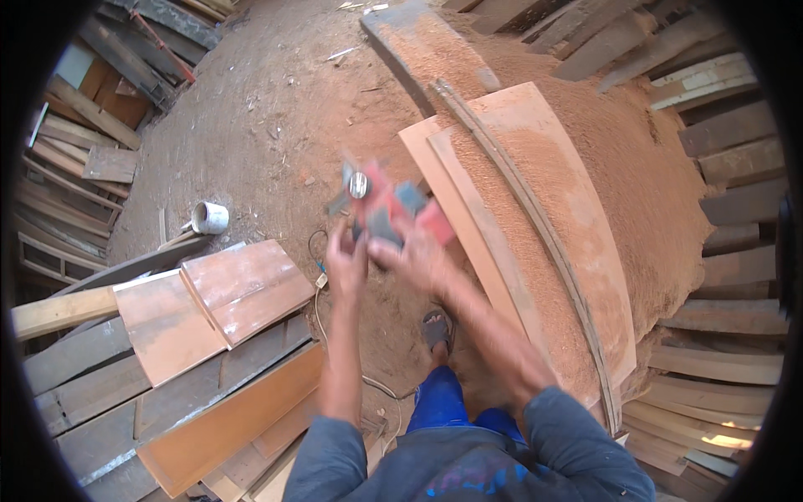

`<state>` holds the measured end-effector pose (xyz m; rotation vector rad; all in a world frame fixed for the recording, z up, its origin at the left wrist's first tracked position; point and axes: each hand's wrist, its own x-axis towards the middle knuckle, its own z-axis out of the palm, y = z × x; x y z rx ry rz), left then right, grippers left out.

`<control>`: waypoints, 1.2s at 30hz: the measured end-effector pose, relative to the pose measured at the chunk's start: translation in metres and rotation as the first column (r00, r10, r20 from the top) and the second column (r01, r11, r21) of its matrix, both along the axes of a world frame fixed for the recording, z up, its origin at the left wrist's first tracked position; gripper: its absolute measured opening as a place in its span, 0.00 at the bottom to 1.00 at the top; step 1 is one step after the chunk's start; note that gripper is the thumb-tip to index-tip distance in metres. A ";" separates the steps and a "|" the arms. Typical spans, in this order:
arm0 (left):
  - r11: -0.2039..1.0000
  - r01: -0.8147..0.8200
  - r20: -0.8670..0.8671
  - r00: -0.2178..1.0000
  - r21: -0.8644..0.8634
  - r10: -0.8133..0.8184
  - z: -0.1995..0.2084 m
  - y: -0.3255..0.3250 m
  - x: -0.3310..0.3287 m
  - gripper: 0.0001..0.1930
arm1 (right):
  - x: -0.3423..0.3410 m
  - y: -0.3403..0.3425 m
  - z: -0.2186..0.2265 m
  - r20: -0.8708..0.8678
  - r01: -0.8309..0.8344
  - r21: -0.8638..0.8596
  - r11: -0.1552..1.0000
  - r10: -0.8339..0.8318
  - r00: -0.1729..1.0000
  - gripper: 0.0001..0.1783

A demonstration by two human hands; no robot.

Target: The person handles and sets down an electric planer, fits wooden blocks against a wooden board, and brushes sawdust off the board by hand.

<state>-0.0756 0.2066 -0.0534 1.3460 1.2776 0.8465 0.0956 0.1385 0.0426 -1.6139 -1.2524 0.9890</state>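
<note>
A red-and-grey handheld power tool with a shiny round metal part [386, 209], blurred, is held in the air over bare brown earth [276, 151], left of a wide, pale reddish wooden panel strewn with sawdust [577, 167]. The bare right hand [408, 253] has its grip closed around the tool's grey portion, the fingers bent over it. The bare left hand [346, 253] is just beside the right, its fingers curled at the tool's lower left end; blur hides whether its grip holds that end or only touches it.

A long, narrow, brown wooden strip [539, 209] lies lengthwise along the panel. Beyond its far end is a thick, grey-sided timber slab topped with orange sawdust [431, 42].

To the left, 2 flat, reddish-brown wooden boards [251, 289] lie on weathered grey planks [92, 393], the right board overlapping the left. A smooth, orange-brown plank [234, 418] lies nearer the person. A small white bucket [210, 218] stands just behind the boards. A thin pale cable [381, 386] runs over the ground, with a small white connector [321, 281] near the boards' right edge. Between the panel and the boards is a sandalled foot [437, 330].
</note>
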 end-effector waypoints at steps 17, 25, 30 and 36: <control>0.766 0.348 0.315 0.928 -0.541 -0.200 0.003 -0.263 0.115 0.17 | -0.034 -0.457 -0.126 -0.077 0.179 -0.694 0.697 -0.319 0.945 0.47; 0.925 0.085 0.074 0.995 -0.370 -0.062 -0.023 -0.311 0.170 0.29 | -0.056 -0.618 -0.236 0.322 0.507 -0.756 0.414 -0.438 0.839 0.44; 0.968 0.075 -0.122 0.987 -0.239 -0.107 -0.033 -0.294 0.165 0.33 | -0.044 -0.664 -0.315 0.366 0.563 -0.767 0.308 -0.511 0.778 0.43; 0.964 0.194 0.047 0.981 -0.181 -0.189 -0.038 -0.294 0.161 0.36 | -0.047 -0.705 -0.406 0.378 0.567 -0.788 0.239 -0.538 0.753 0.42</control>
